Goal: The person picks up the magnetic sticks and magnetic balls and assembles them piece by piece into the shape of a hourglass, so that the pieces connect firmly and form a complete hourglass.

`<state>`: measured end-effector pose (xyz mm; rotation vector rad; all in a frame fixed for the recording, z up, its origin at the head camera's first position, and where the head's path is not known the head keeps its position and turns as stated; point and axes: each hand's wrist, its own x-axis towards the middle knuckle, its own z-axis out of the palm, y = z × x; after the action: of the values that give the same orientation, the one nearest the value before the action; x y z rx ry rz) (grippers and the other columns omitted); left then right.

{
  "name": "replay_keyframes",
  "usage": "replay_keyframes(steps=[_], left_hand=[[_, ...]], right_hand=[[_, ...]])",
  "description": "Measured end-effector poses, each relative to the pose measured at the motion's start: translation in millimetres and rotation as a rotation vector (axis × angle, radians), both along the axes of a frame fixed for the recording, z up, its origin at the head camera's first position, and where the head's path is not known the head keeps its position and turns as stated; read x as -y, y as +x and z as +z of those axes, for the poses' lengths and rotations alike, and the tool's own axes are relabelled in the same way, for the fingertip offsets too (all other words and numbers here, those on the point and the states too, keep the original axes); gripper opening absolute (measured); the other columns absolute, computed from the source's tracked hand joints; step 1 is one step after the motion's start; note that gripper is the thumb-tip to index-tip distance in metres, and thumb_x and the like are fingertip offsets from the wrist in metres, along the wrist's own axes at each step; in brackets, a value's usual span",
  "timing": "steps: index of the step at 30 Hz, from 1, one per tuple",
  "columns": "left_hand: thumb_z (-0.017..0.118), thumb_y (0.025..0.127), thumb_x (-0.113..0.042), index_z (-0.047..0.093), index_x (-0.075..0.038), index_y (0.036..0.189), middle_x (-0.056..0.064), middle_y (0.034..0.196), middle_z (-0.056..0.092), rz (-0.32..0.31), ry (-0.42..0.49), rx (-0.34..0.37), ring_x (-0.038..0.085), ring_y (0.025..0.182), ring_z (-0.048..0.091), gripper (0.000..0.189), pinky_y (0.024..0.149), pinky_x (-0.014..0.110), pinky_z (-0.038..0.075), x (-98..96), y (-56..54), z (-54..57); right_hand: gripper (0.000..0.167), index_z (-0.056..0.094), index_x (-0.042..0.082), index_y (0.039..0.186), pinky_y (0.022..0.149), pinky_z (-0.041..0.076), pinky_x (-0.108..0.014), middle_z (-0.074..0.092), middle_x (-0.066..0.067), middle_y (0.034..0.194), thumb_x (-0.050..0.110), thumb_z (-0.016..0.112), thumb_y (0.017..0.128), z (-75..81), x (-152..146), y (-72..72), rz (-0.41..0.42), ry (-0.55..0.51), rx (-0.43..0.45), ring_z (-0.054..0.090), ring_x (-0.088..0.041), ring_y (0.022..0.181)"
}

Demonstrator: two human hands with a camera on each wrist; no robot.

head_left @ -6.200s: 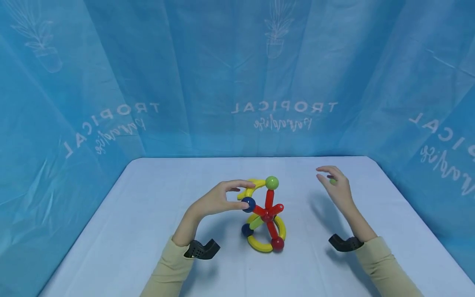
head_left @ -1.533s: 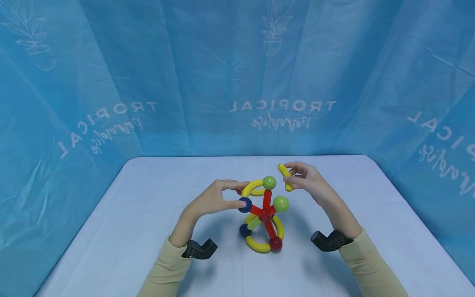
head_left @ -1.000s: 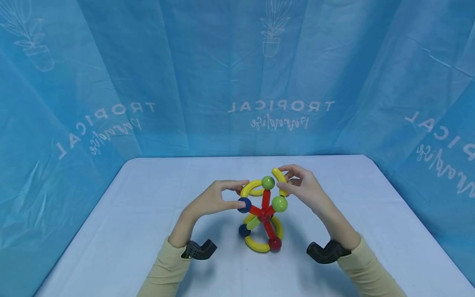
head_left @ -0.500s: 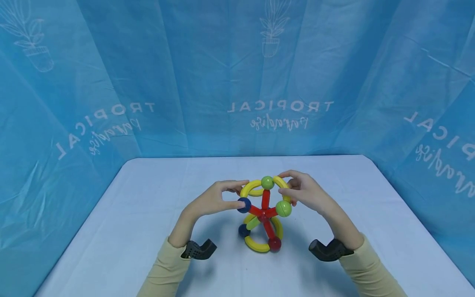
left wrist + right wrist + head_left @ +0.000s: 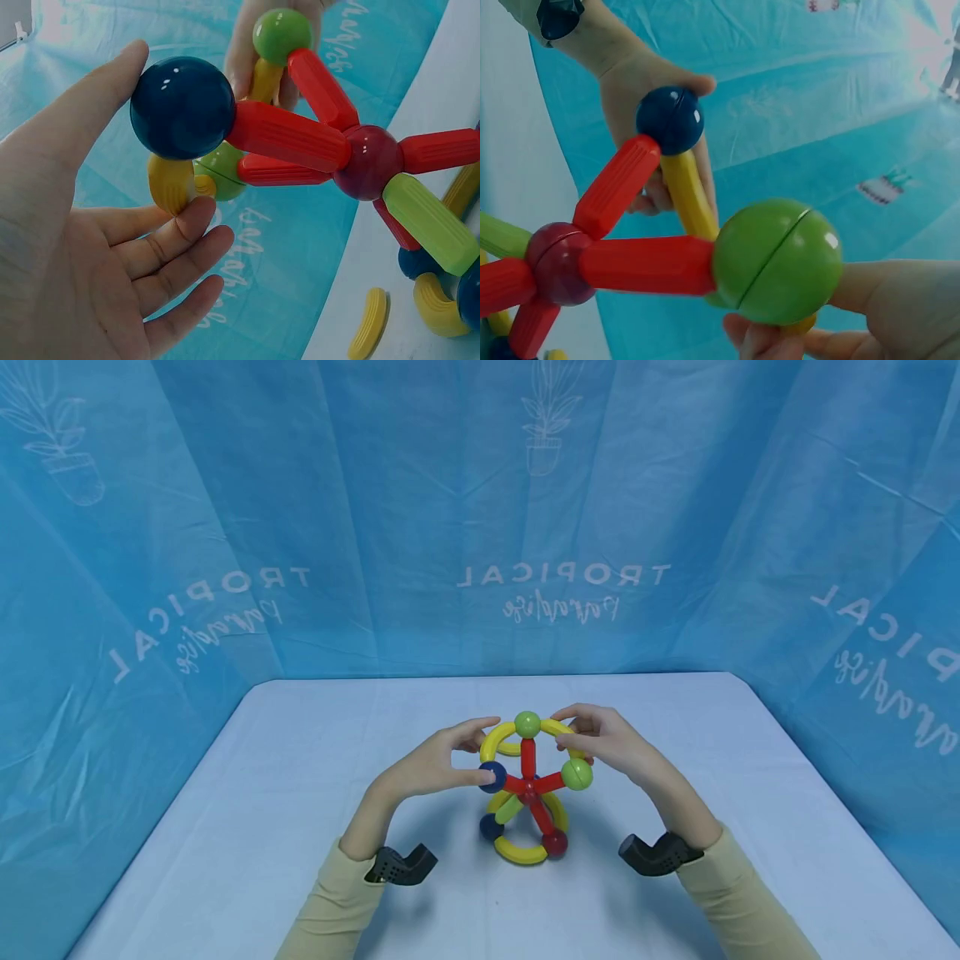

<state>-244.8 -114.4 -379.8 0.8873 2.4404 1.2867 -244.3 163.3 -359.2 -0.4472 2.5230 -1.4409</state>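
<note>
A magnetic ball-and-stick model stands at the table's middle, red sticks spreading from its dark red centre ball. My left hand holds its upper left side, thumb on the blue ball and fingers at a curved yellow stick. That stick arches to the green ball on top. With thumb and fingers, my right hand pinches another curved yellow stick, which spans from the top ball to the right green ball. In the right wrist view, that right ball hides most of the pinched stick.
Below, curved yellow sticks, a dark blue ball and a red ball form a ring as the base on the white table. A loose curved yellow stick lies nearby. Blue curtain surrounds the table.
The right hand, earlier out right with a green ball, later brought in a yellow stick; the ball now sits on the right red stick, and the yellow stick joins both green balls. Left hand keeps its hold.
</note>
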Motion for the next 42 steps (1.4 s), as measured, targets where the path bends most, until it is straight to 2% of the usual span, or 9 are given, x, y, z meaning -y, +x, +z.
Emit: replay_keyframes(steps=[8, 11, 17, 22, 25, 33, 35, 38, 42], left_hand=[[0.063, 0.088, -0.042, 0.037, -0.017, 0.147, 0.007, 0.125, 0.059, -0.011, -0.018, -0.008, 0.024, 0.115, 0.052, 0.069, 0.099, 0.055, 0.043, -1.5, -0.6, -0.1], [0.062, 0.089, -0.042, 0.039, -0.016, 0.146, 0.006, 0.126, 0.059, -0.015, -0.018, -0.016, 0.024, 0.115, 0.052, 0.067, 0.099, 0.054, 0.043, -2.4, -0.9, -1.0], [0.061, 0.09, -0.043, 0.039, -0.017, 0.146, 0.006, 0.127, 0.059, -0.041, -0.006, -0.021, 0.023, 0.115, 0.052, 0.065, 0.099, 0.05, 0.044, -5.1, -1.7, -5.4], [0.062, 0.089, -0.042, 0.04, -0.017, 0.145, 0.006, 0.131, 0.058, -0.044, 0.007, -0.024, 0.023, 0.117, 0.051, 0.065, 0.097, 0.051, 0.045, -4.3, -1.2, -5.7], [0.064, 0.088, -0.041, 0.041, -0.016, 0.144, 0.007, 0.133, 0.056, -0.044, 0.012, -0.027, 0.025, 0.119, 0.05, 0.065, 0.097, 0.052, 0.044, -3.5, -1.1, -4.7], [0.066, 0.087, -0.039, 0.042, -0.018, 0.144, 0.006, 0.138, 0.053, -0.029, -0.007, -0.025, 0.025, 0.121, 0.048, 0.066, 0.097, 0.053, 0.044, -0.8, -1.3, -2.5], [0.067, 0.086, -0.038, 0.042, -0.018, 0.144, 0.005, 0.137, 0.054, -0.024, -0.012, -0.026, 0.025, 0.121, 0.048, 0.066, 0.097, 0.053, 0.044, 0.8, -1.5, -2.0], [0.067, 0.086, -0.037, 0.042, -0.018, 0.144, 0.006, 0.136, 0.055, -0.02, -0.01, -0.035, 0.025, 0.12, 0.049, 0.066, 0.097, 0.053, 0.044, 3.4, -2.1, -0.4], [0.067, 0.085, -0.037, 0.043, -0.017, 0.144, 0.006, 0.137, 0.054, -0.021, -0.008, -0.041, 0.025, 0.12, 0.049, 0.066, 0.097, 0.051, 0.045, 6.6, -2.9, -0.1]], right_hand=[[0.041, 0.058, 0.0, 0.122, 0.07, 0.052, -0.025, 0.062, -0.014, 0.103, 0.032, 0.053, 0.097, -33.8, -4, -32.8, -0.163, -0.075, 0.012, 0.057, -0.017, 0.081], [0.029, 0.064, 0.001, 0.114, 0.08, 0.053, -0.03, 0.066, -0.016, 0.108, 0.022, 0.058, 0.095, -65.4, 1, -48.5, -0.15, -0.037, -0.089, 0.061, -0.023, 0.093], [0.018, 0.068, -0.003, 0.1, 0.079, 0.05, -0.036, 0.069, -0.019, 0.094, 0.0, 0.064, 0.082, -121.7, 13, -82.5, -0.02, -0.024, -0.34, 0.062, -0.028, 0.086], [0.026, 0.07, 0.004, 0.105, 0.084, 0.046, -0.035, 0.071, -0.011, 0.099, 0.007, 0.07, 0.079, -153.3, 15, -114.0, 0.033, 0.099, -0.175, 0.06, -0.022, 0.092], [0.031, 0.069, 0.008, 0.11, 0.082, 0.049, -0.031, 0.071, -0.006, 0.101, 0.015, 0.071, 0.08, -161.2, 12, -118.9, 0.061, 0.195, -0.119, 0.061, -0.018, 0.092], [0.027, 0.067, 0.001, 0.107, 0.078, 0.051, -0.025, 0.071, -0.014, 0.1, 0.013, 0.071, 0.083, -113.1, 0, -67.7, -0.015, -0.04, -0.169, 0.065, -0.023, 0.093], [0.029, 0.066, 0.001, 0.111, 0.079, 0.051, -0.022, 0.07, -0.015, 0.105, 0.015, 0.07, 0.085, -111.5, -10, -69.9, -0.076, -0.084, -0.154, 0.064, -0.02, 0.093], [0.032, 0.065, 0.002, 0.113, 0.079, 0.051, -0.018, 0.068, -0.014, 0.111, 0.019, 0.069, 0.087, -88.1, -20, -60.0, -0.174, -0.142, -0.144, 0.061, -0.014, 0.093], [0.031, 0.065, 0.001, 0.112, 0.081, 0.05, -0.016, 0.066, -0.003, 0.108, 0.02, 0.069, 0.087, -53.9, -31, -39.5, -0.214, -0.211, -0.238, 0.059, -0.01, 0.096]])
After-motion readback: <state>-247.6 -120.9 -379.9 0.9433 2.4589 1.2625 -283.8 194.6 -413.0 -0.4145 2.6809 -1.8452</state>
